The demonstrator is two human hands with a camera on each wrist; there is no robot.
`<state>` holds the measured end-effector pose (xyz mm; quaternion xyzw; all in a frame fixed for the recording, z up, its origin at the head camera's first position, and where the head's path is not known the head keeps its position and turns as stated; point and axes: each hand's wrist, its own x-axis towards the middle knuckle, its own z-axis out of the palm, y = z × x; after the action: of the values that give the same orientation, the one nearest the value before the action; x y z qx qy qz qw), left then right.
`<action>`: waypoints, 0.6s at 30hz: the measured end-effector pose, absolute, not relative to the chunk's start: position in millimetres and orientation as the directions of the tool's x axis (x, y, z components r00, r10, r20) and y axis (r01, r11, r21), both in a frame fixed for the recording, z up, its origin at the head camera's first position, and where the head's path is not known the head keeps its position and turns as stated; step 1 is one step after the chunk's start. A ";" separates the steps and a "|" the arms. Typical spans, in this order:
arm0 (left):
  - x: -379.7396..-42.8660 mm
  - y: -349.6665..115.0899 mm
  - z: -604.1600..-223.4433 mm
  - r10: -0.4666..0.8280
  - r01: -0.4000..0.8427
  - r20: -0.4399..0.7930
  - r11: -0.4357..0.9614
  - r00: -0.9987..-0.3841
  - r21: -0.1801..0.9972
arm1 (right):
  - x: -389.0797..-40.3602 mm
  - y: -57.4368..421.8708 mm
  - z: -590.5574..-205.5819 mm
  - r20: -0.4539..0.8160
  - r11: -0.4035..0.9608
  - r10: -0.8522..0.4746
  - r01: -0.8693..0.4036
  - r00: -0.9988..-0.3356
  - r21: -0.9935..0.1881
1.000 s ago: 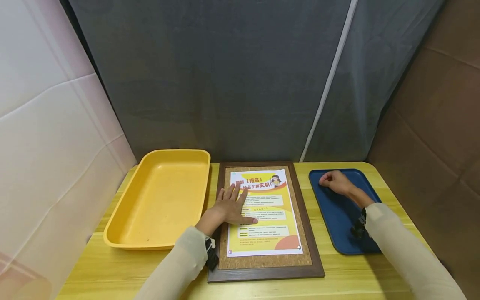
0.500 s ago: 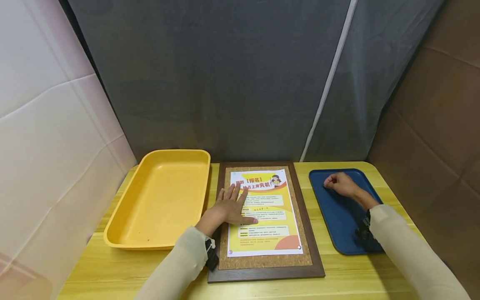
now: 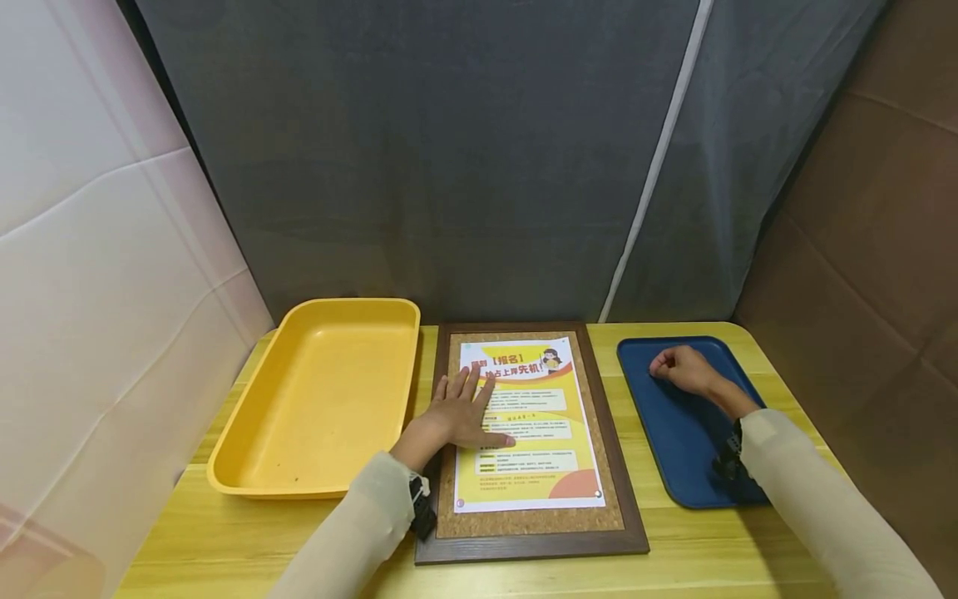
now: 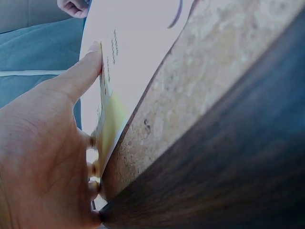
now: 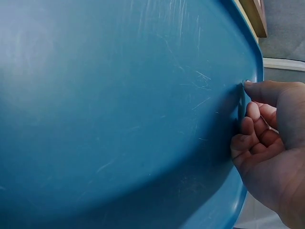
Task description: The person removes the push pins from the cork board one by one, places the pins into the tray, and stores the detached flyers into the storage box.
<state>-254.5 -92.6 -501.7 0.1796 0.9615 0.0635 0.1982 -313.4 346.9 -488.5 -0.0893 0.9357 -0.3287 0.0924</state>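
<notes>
My left hand (image 3: 458,420) lies palm down with fingers spread on a yellow and white poster (image 3: 524,491). Its thumb (image 4: 86,71) runs along the sheet in the left wrist view. The poster lies on a cork board (image 3: 524,522) with a dark wooden frame. Small round pins (image 3: 598,494) show at its two lower corners. My right hand (image 3: 683,370) is over the far part of a blue tray (image 3: 677,466), fingers bent and tips at the surface. A tiny pale speck shows at the thumb tip (image 5: 248,84); I cannot tell whether the fingers hold anything.
A deep yellow tray (image 3: 322,399) stands left of the board, with a few dark specks on its bottom. All of it sits on a wooden table (image 3: 247,541). A grey curtain (image 3: 449,166) hangs behind, with a white panel (image 3: 97,291) left and a brown one (image 3: 861,274) right.
My right hand has shifted slightly to the right and nearer to me over the blue tray, its fingers still bent. The left hand, poster and board stay where they were.
</notes>
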 end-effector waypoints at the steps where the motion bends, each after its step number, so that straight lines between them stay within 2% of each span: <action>1: -254.5 -92.5 -501.6 0.370 0.320 -0.358 0.928 -0.857 0.193 | -313.2 346.9 -488.6 -0.111 0.768 -0.229 -0.109 -0.967 -0.631; 18: -254.1 -92.8 -501.4 0.373 0.322 -0.352 0.926 -0.858 0.196 | -314.7 331.7 -480.1 -0.006 0.758 -0.234 -0.178 -0.972 -0.628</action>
<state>-254.1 -92.8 -501.4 0.1807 0.9617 0.0651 0.1955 -314.7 331.7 -480.1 -0.1099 0.9366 -0.3302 0.0418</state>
